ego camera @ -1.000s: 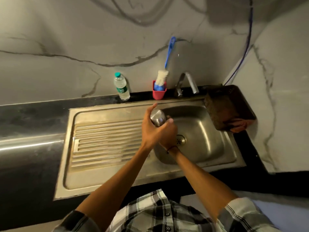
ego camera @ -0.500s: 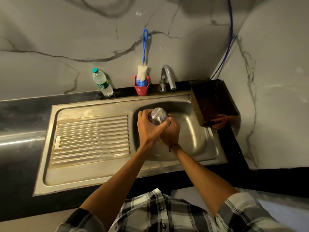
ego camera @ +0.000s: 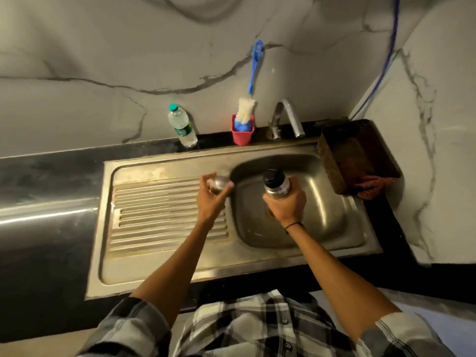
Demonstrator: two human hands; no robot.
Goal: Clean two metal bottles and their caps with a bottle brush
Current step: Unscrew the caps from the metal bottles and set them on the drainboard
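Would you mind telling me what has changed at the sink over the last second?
The hands have parted: the left hand has lifted the metal cap off and carried it left, toward the draining board. The right hand keeps its grip on the metal bottle over the basin, its dark neck now exposed. The bottle brush in its red cup, the plastic bottle and the tap stayed put.

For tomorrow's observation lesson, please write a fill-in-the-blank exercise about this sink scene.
1. The right hand holds the silver metal bottle over the steel sink's ____.
2. The left hand holds the round metal ____.
3. The blue-handled white bottle brush stands in a small ____ cup.
4. The clear plastic water bottle has a ____ cap.

Missing words: basin; cap; red; green
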